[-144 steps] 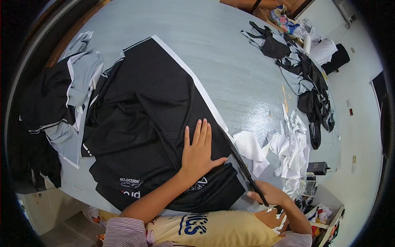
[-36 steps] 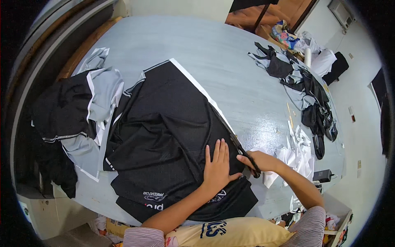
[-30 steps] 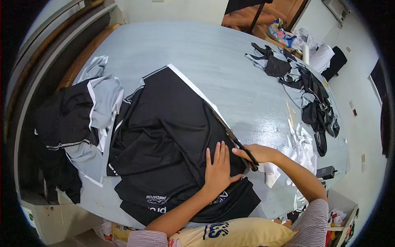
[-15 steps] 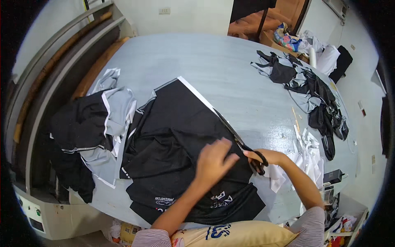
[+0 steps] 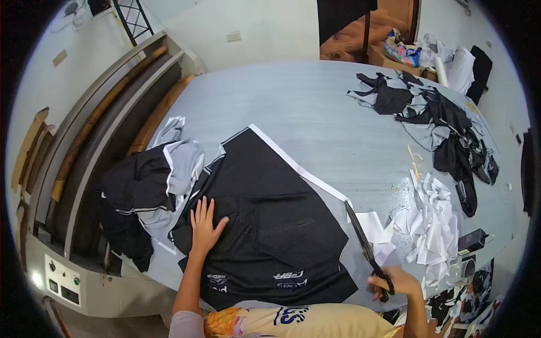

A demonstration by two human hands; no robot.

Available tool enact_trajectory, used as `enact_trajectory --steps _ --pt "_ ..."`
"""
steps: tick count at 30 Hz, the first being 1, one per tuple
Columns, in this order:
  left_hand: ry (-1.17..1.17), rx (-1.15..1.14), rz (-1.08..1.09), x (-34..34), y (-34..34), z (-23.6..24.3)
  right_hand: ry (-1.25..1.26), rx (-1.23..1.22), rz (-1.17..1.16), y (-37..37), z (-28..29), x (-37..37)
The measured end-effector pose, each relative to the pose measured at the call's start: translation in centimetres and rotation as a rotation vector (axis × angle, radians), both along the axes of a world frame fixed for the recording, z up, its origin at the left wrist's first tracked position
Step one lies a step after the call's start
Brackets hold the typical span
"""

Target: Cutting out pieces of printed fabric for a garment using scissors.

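Observation:
A large black printed fabric piece (image 5: pixel 276 208) with a white strip (image 5: pixel 296 164) along its upper right edge lies spread before me. My left hand (image 5: pixel 206 230) rests flat on its left part, fingers spread. At the lower right, my right hand (image 5: pixel 397 283) is closed around the handles of long black scissors (image 5: pixel 363 239). Their blades point up and away, to the right of the black fabric, with the tip at the lower end of the white strip. White paper-like offcuts (image 5: pixel 372 231) lie just beside the blades.
Black and grey garment pieces (image 5: pixel 138 180) are heaped at the left, next to a roller machine (image 5: pixel 115 127). More black and grey scraps (image 5: pixel 439 121) lie at the far right of the grey table (image 5: pixel 270 84). White offcuts (image 5: pixel 431 225) and a small black box (image 5: pixel 472 241) sit at the right.
My left hand has moved left across the fabric and now lies flat. My right hand has drawn the scissors right and toward me, off the fabric. The fabric looks flatter.

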State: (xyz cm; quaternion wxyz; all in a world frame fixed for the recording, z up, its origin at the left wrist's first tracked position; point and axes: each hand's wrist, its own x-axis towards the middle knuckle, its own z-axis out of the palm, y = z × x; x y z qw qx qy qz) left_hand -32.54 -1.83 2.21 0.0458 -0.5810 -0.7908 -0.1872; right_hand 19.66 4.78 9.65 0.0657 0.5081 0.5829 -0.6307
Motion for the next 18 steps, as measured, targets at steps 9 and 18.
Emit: enact_trajectory --steps 9,18 --pt "-0.079 -0.046 0.176 3.1 24.1 -1.6 0.062 -0.017 -0.262 -3.0 -0.9 0.8" --pt "-0.062 -0.154 -0.163 8.7 36.5 -1.6 0.093 0.642 -0.357 -7.1 -5.3 0.0"
